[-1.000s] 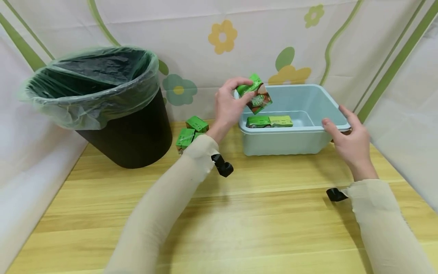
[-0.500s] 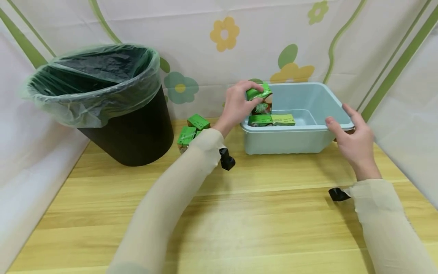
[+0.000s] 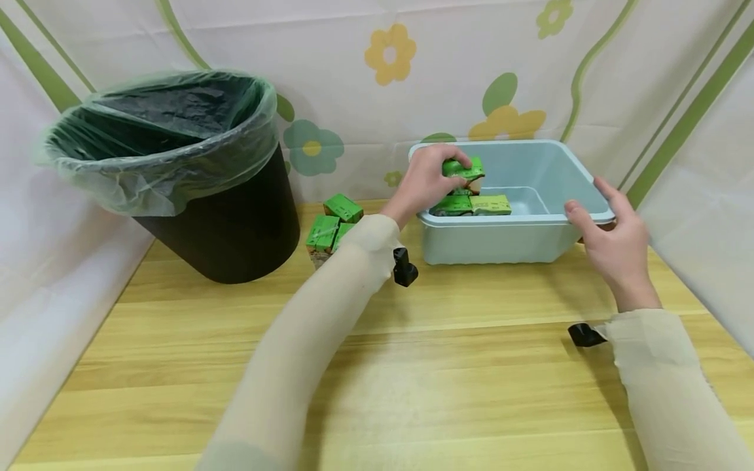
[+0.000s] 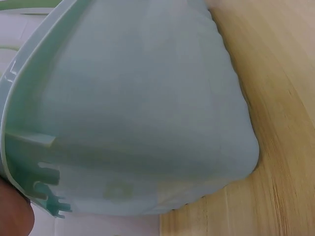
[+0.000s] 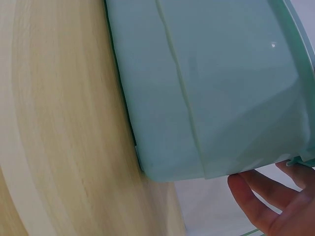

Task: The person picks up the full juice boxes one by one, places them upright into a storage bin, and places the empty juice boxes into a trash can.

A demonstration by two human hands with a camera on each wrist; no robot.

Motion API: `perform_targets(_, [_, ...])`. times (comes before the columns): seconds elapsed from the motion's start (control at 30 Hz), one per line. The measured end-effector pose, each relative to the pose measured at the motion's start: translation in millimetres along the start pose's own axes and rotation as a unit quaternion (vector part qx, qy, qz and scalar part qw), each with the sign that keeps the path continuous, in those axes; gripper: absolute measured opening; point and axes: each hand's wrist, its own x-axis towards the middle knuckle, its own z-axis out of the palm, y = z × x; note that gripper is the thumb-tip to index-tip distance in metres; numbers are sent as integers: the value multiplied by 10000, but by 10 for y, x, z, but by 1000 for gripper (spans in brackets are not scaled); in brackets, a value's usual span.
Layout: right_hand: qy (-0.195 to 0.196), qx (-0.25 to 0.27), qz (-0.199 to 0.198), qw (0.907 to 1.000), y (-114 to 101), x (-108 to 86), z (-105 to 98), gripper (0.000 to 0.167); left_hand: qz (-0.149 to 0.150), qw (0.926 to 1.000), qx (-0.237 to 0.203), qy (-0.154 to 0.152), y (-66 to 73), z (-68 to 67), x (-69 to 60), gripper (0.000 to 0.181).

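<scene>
In the head view, a light blue plastic tub (image 3: 495, 243) stands on the table. My left hand (image 3: 427, 178) reaches over its left end and pinches a small green box with a brown printed side (image 3: 471, 171), low inside the tub. A green box (image 3: 453, 206) and a yellow-green one (image 3: 491, 205) lie side by side along the front wall. My right hand (image 3: 617, 243) grips the right rim, thumb on top; the right wrist view shows its fingers (image 5: 256, 196) against the outer wall. In the left wrist view, the tub's side (image 4: 138, 98) hides the held box.
A black trash can (image 3: 230, 229) with a translucent green liner (image 3: 171, 176) stands at the left. Several green boxes (image 3: 323, 231) cluster on the wooden table (image 3: 412, 366), partly behind my left forearm. A flower-printed cloth (image 3: 353, 78) hangs behind.
My left hand has moved right and down, lowering the tilted box from above the tub's rim into the tub and bringing it upright. My right hand keeps its grip on the rim.
</scene>
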Motion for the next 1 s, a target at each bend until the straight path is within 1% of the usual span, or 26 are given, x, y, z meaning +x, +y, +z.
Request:
perform_targets(0.17, [6, -33, -9, 10000, 4, -7, -7, 74, -95, 9995, 181, -245, 5, 9, 12, 27])
perform_targets(0.43, [43, -13, -56, 10000, -5, 0, -10, 73, -290, 9981, 375, -398, 17, -3, 43, 28])
perform_targets(0.7, [26, 13, -98, 9999, -4, 6, -5, 74, -458, 9941, 742, -641, 42, -16, 54, 29])
perform_targets(0.87, [29, 20, -129, 9999, 4, 9, -11, 73, -604, 9910, 857, -832, 56, -20, 62, 30])
perform_targets(1.0, [16, 22, -80, 10000, 11, 9, -9, 73, -704, 9897, 812, -949, 67, -31, 50, 34])
